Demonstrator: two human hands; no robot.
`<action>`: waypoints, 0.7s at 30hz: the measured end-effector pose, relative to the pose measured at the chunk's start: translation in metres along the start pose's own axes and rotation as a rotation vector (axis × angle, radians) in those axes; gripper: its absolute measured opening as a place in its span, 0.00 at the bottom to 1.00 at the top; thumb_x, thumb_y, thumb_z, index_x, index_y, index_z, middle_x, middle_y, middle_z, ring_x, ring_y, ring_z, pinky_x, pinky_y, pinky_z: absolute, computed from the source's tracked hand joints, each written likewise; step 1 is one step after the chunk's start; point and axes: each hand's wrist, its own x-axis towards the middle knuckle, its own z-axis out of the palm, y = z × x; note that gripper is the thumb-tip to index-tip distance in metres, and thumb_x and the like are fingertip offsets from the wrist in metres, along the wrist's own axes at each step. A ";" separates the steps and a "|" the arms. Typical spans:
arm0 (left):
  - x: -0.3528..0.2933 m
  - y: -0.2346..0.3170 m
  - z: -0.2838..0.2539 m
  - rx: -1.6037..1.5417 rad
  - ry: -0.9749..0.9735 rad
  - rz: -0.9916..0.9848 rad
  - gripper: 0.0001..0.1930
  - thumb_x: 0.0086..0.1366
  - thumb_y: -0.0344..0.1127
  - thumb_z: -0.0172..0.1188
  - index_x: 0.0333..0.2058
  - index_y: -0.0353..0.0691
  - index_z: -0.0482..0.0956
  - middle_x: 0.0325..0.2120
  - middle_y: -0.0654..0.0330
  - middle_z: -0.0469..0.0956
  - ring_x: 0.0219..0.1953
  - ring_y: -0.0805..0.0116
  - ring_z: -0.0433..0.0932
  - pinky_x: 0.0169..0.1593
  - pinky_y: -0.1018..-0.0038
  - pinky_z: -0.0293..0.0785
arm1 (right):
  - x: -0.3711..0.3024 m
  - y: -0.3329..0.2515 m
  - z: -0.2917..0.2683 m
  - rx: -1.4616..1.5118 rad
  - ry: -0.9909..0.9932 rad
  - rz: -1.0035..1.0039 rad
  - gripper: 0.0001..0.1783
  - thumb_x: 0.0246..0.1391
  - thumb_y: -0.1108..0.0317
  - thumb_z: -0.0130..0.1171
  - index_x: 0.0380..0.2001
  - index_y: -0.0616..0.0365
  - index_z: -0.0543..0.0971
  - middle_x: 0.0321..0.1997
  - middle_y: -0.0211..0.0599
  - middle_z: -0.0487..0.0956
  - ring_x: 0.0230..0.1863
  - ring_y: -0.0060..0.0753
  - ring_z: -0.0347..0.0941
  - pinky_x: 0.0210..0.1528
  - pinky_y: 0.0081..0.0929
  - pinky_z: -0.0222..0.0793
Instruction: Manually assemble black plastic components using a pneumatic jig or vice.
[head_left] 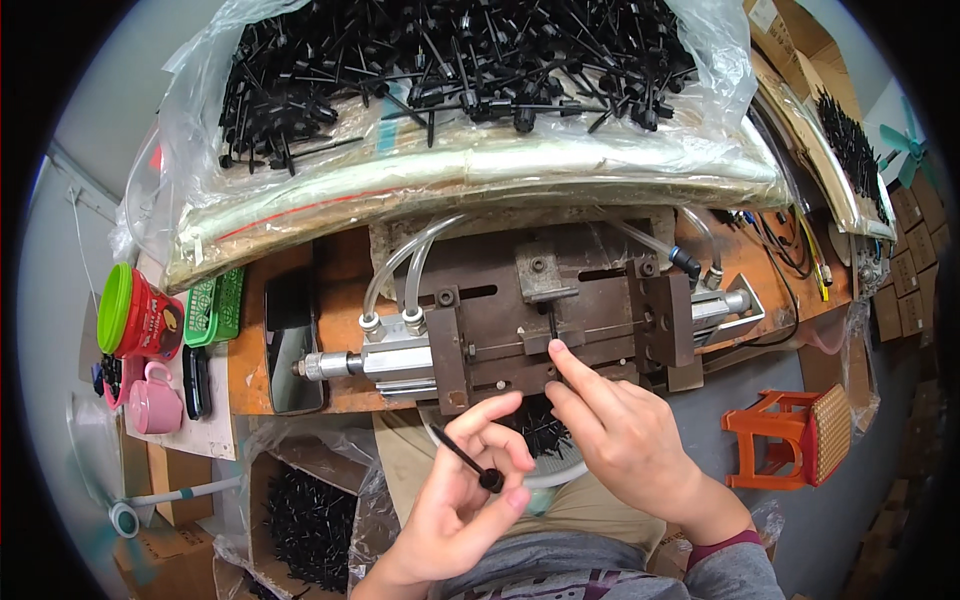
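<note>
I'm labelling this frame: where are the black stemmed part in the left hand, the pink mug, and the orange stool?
black stemmed part (468, 462), head view, mid-stem.
pink mug (156, 403), head view, side wall.
orange stool (768, 430), head view, frame.

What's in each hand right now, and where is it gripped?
The left hand pinches a thin black stemmed part at its round head end, stem pointing up-left. The right hand holds nothing; its forefinger touches a small black piece on the metal jig.
</note>
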 end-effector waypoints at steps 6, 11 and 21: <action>0.000 0.006 -0.001 0.026 0.101 0.099 0.38 0.62 0.14 0.52 0.70 0.28 0.49 0.48 0.51 0.70 0.56 0.51 0.76 0.59 0.60 0.75 | 0.005 -0.002 -0.006 -0.058 -0.017 -0.025 0.13 0.42 0.71 0.59 0.34 0.65 0.77 0.55 0.59 0.77 0.28 0.23 0.78 0.32 0.23 0.74; 0.004 0.015 -0.004 0.397 0.213 0.370 0.26 0.60 0.14 0.60 0.59 0.26 0.70 0.48 0.44 0.76 0.48 0.54 0.82 0.47 0.69 0.84 | 0.017 0.008 -0.027 0.106 0.025 0.001 0.14 0.44 0.70 0.67 0.36 0.61 0.80 0.49 0.48 0.81 0.32 0.34 0.81 0.33 0.26 0.77; 0.042 -0.008 0.010 1.202 0.218 0.637 0.16 0.44 0.30 0.76 0.34 0.37 0.83 0.51 0.51 0.80 0.30 0.66 0.80 0.34 0.73 0.78 | 0.174 0.100 -0.071 -0.395 0.322 -0.161 0.17 0.39 0.79 0.65 0.38 0.58 0.80 0.39 0.33 0.80 0.46 0.41 0.77 0.48 0.36 0.75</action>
